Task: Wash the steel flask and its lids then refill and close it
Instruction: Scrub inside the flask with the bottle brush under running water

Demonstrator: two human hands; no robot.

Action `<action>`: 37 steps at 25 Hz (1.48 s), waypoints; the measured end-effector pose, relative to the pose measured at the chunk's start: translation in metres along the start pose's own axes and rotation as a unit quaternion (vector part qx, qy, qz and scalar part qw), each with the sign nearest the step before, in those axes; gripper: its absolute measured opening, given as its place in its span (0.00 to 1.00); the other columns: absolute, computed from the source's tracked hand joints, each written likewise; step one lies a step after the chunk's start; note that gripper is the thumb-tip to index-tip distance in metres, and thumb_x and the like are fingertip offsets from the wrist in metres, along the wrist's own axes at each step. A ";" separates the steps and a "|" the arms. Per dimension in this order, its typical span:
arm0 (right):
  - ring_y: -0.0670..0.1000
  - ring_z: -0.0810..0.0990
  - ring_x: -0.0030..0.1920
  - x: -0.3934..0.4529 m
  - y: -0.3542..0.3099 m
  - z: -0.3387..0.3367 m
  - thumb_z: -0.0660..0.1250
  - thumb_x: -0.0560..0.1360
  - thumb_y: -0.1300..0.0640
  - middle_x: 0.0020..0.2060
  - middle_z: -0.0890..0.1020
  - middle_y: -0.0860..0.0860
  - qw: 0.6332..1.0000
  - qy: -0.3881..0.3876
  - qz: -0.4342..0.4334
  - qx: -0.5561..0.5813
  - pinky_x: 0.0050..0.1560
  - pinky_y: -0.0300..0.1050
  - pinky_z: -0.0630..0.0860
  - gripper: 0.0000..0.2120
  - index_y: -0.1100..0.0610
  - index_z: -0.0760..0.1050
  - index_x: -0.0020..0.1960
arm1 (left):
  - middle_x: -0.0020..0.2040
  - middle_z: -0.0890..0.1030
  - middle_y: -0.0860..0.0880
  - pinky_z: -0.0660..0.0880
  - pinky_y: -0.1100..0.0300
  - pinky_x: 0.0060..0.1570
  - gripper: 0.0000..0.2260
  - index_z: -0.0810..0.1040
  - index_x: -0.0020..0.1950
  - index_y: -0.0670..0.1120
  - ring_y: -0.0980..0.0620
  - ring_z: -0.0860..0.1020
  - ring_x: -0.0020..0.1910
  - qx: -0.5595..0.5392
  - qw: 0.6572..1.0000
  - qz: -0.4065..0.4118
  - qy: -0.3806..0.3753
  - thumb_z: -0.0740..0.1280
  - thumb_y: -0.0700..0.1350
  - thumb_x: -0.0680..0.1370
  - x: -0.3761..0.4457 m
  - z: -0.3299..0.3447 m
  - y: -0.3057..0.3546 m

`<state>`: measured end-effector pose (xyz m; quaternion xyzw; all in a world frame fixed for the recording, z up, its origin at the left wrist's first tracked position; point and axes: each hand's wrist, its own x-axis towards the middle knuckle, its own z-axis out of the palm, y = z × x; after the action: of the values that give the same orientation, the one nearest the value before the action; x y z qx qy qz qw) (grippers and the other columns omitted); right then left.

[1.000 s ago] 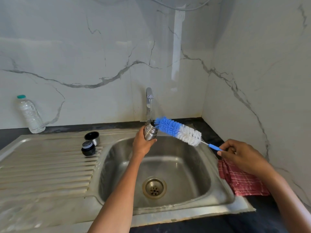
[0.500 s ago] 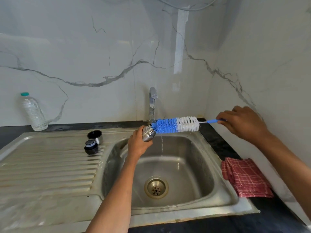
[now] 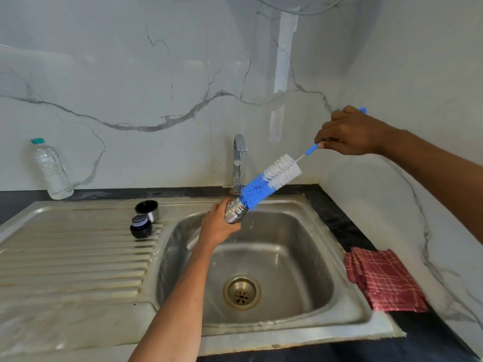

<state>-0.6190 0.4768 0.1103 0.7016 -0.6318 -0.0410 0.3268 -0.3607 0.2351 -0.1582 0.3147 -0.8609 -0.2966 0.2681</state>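
No legible writing on flask [image 3: 235, 211], bottle [image 3: 52, 169].

You are looking at a bright, evenly lit daylight scene; the light seems to reach you from the upper left. A tall pale reflection streaks the glossy white marble wall with grey veins [image 3: 183, 74] above the chrome tap [image 3: 239, 163]. The brushed stainless steel sink basin [image 3: 287, 257] gives back soft sheen rather than hard glare, and the ribbed steel draining board [image 3: 73, 257] washes out to a hazy, smeared blur toward your lower left corner. Shadows are faint and soft-edged. Your wide lens bows the counter edge and bends the wall corner at the right. The centre is reasonably sharp.
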 end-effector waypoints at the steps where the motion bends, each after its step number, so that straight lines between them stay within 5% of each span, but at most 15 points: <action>1: 0.49 0.72 0.38 0.007 0.001 -0.002 0.68 0.80 0.51 0.37 0.82 0.45 1.000 -0.022 0.003 0.015 0.47 0.49 0.65 0.07 0.52 0.84 0.53 | 0.64 0.77 0.45 0.78 0.46 0.56 0.38 0.67 0.74 0.55 0.40 0.80 0.56 0.001 1.000 0.000 0.002 0.77 0.54 0.65 0.000 0.000 -0.001; 5: 0.47 0.75 0.34 0.015 0.008 -0.011 0.69 0.80 0.51 0.32 0.79 0.42 0.990 -0.110 0.057 0.069 0.44 0.46 0.70 0.07 0.50 0.84 0.51 | 0.62 0.78 0.46 0.78 0.46 0.55 0.38 0.68 0.72 0.57 0.40 0.80 0.55 -0.007 1.000 0.013 0.009 0.72 0.58 0.62 -0.002 0.000 -0.001; 9: 0.45 0.75 0.34 0.021 0.010 -0.019 0.65 0.82 0.49 0.32 0.78 0.44 0.967 -0.190 0.145 0.090 0.36 0.41 0.64 0.08 0.49 0.82 0.53 | 0.60 0.79 0.48 0.77 0.47 0.56 0.37 0.70 0.70 0.57 0.42 0.80 0.55 -0.032 0.999 0.021 0.002 0.73 0.56 0.62 -0.002 0.001 0.002; 31: 0.47 0.75 0.34 0.029 0.015 -0.016 0.65 0.82 0.47 0.35 0.80 0.46 0.974 -0.162 0.145 0.065 0.34 0.41 0.66 0.09 0.49 0.82 0.55 | 0.59 0.79 0.51 0.78 0.46 0.55 0.34 0.70 0.69 0.59 0.47 0.80 0.53 -0.071 0.997 0.014 0.012 0.76 0.54 0.64 -0.001 0.003 0.001; 37: 0.49 0.78 0.42 0.043 0.011 -0.013 0.69 0.77 0.41 0.43 0.80 0.47 0.961 -0.215 0.149 0.089 0.40 0.44 0.70 0.10 0.44 0.75 0.54 | 0.60 0.79 0.50 0.78 0.45 0.56 0.36 0.69 0.70 0.58 0.47 0.80 0.53 -0.073 0.997 0.010 0.009 0.76 0.54 0.64 -0.001 0.001 0.002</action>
<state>-0.6135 0.4430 0.1416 0.6008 -0.7854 -0.0853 0.1223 -0.3611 0.2376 -0.1580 0.2883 -0.8375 -0.3530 0.3013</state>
